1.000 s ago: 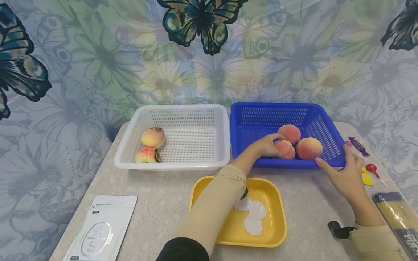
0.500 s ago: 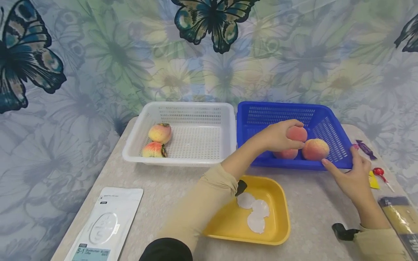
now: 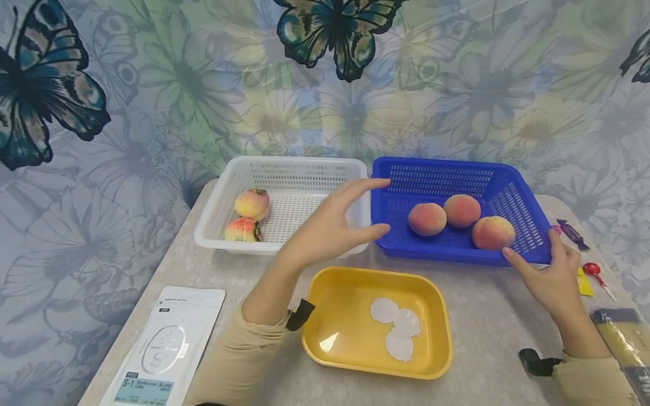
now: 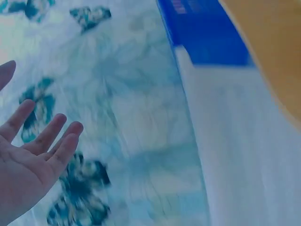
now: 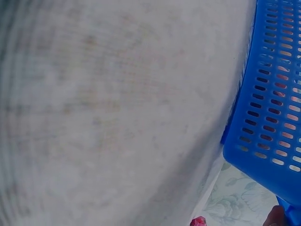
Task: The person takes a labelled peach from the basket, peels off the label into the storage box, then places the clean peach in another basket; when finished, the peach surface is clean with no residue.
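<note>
Three peaches lie in the blue basket (image 3: 513, 186): one on the left (image 3: 427, 219), one in the middle (image 3: 462, 210), one at the right (image 3: 493, 232). My left hand (image 3: 365, 207) hovers with fingers spread and nothing in it, over the gap between the blue basket and the white basket (image 3: 284, 169). The left wrist view shows its bare palm (image 4: 28, 174). My right hand (image 3: 538, 256) grips the blue basket's front right corner, thumb along the front rim. Two peaches (image 3: 252, 204) (image 3: 242, 230) sit at the white basket's left side.
A yellow tray (image 3: 325, 304) holding white round stickers (image 3: 393, 330) sits in front of the baskets. A white pouch (image 3: 162, 349) lies front left. A purple candy (image 3: 571, 231), red lollipop (image 3: 591, 269) and pasta packet (image 3: 624, 344) lie along the right edge.
My left hand lifted a peach in the blue basket, set it down further left, let go and pulled back toward the white basket. The right hand stayed on the corner.
</note>
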{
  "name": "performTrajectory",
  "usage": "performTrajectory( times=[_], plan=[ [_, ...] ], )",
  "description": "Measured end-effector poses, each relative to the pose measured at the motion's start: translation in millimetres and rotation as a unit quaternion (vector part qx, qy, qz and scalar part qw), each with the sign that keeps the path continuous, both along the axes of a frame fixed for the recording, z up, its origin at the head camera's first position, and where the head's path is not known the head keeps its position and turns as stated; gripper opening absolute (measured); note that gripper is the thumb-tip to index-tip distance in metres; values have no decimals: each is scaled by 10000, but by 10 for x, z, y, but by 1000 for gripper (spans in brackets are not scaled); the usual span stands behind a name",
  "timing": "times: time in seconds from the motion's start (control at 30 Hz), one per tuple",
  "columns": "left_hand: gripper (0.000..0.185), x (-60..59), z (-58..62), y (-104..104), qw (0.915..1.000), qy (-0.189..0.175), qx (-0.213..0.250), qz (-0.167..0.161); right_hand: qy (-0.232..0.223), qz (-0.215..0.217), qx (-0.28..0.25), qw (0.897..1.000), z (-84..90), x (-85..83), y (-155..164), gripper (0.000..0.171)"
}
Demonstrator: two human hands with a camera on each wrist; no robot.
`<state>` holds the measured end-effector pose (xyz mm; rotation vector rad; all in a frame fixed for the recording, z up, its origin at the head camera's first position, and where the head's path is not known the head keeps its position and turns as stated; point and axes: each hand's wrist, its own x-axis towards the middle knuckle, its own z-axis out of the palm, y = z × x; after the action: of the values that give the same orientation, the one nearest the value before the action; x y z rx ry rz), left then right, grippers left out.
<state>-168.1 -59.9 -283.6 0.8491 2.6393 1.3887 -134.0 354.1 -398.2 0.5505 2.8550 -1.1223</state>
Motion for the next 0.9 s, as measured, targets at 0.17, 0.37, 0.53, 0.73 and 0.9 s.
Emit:
performTrajectory(
  times=[0.17,0.37,0.53,0.73,0.9],
  plan=[
    [72,3,-271,-628,9950,60,235,970,137,-18,253,9996,15,6,-8,105],
    [87,6,-606,-1289,9764,-225,-25,2147,216,28,470,9987,29,3,-10,105],
    [99,46,-762,-1651,9524,-368,-741,2933,259,34,604,9978,37,10,-17,106],
    [116,81,-865,-1860,9258,-574,-1269,3513,618,8,1047,9926,57,1,-38,107],
    [130,76,-923,-1932,9187,-853,-1425,3583,1083,145,1383,9843,128,-38,-60,105]
  ],
)
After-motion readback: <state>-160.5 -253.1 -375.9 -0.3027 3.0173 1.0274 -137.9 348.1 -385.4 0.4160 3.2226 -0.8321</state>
